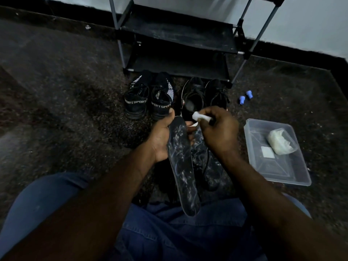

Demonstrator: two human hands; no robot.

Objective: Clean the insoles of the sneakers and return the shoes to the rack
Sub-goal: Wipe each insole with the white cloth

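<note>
One insole [180,166] in left hand [160,140] grip, right hand [218,129] pinching one wipe [196,116], four sneakers [136,98] [162,99] [194,97] [216,95]

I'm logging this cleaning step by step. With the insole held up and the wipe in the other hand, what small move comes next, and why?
Probably bring the wipe in the right hand onto the insole and rub down its length. The left hand grips the insole near its far end, white streaks cover its face, and the wipe sits beside that end.
</note>
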